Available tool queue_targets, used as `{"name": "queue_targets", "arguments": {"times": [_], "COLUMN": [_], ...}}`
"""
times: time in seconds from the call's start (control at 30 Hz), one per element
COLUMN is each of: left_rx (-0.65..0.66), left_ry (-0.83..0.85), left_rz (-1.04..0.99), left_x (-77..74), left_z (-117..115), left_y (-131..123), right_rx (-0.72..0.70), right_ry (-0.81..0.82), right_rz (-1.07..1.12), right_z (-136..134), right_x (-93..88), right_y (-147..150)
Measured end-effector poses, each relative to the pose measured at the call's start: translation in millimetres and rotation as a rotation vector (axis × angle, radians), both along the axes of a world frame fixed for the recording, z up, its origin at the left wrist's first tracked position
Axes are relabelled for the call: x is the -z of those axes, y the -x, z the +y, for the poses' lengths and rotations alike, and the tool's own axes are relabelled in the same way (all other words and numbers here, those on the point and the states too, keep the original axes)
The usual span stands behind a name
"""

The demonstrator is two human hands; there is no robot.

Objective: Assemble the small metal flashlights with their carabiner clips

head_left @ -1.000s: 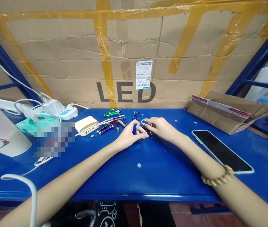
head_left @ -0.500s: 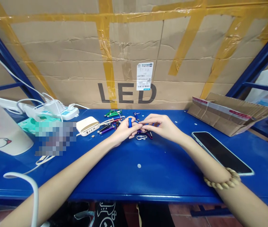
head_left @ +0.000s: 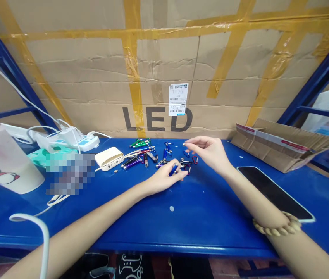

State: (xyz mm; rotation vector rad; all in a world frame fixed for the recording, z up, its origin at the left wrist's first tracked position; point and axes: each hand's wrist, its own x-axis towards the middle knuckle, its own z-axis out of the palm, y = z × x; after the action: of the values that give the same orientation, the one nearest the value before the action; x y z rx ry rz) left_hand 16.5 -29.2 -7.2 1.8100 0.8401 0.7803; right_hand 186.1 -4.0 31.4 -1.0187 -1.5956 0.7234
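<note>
My left hand (head_left: 164, 179) rests low over the blue table, its fingers curled around a blue mini flashlight (head_left: 173, 169). To the right and a little higher, my right hand (head_left: 211, 154) pinches a small silver piece (head_left: 184, 144) between thumb and fingertips; its kind is too small to tell. Beneath and between the hands lie a red carabiner (head_left: 195, 160) and a blue carabiner (head_left: 186, 154). Beyond my left hand several mini flashlights are scattered, among them a green one (head_left: 141, 144), a purple one (head_left: 132, 163) and a blue one (head_left: 164, 155).
A cream power box (head_left: 109, 159) with a cable sits left of the pile. Farther left are a power strip (head_left: 90, 143) and a white cup (head_left: 13, 166). A phone (head_left: 274, 193) and an open cardboard box (head_left: 269, 145) lie right. A large taped carton (head_left: 94, 89) stands behind.
My hands have parted: the right moved up and right with the small silver piece, the left dropped slightly with the blue mini flashlight. More of the pile and the carabiners shows between them.
</note>
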Motion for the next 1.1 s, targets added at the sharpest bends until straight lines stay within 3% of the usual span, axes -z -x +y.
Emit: {"name": "queue_targets", "arguments": {"times": [0.1, 0.27, 0.4, 0.57, 0.73, 1.1], "left_rx": [-0.075, -0.153, -0.192, -0.264, -0.362, -0.48], "left_ry": [-0.007, -0.012, -0.009, 0.002, -0.106, -0.378], "left_rz": [-0.009, -0.065, -0.011, 0.01, 0.03, 0.357], "left_x": [4.3, 7.4, 5.0, 4.4, 10.7, 8.7], "left_z": [-2.3, -5.8, -14.8, -19.2, -12.4, -6.1], "left_y": [-3.8, -7.4, -11.0, -12.4, -10.6, -1.9], "right_rx": [-0.03, 0.077, 0.095, -0.059, -0.243, -0.253], "right_ry": [0.0, -0.066, -0.009, 0.04, 0.023, -0.032], "right_rz": [-0.007, 0.068, 0.128, 0.045, -0.155, -0.28], "right_z": [-3.6, -4.3, -1.4, -10.8, -20.6, -16.2], "right_x": [-2.1, -3.2, -2.4, -6.0, -6.2, 4.7], "right_y": [1.6, 0.9, -0.4, 6.5, 14.7, 15.5]}}
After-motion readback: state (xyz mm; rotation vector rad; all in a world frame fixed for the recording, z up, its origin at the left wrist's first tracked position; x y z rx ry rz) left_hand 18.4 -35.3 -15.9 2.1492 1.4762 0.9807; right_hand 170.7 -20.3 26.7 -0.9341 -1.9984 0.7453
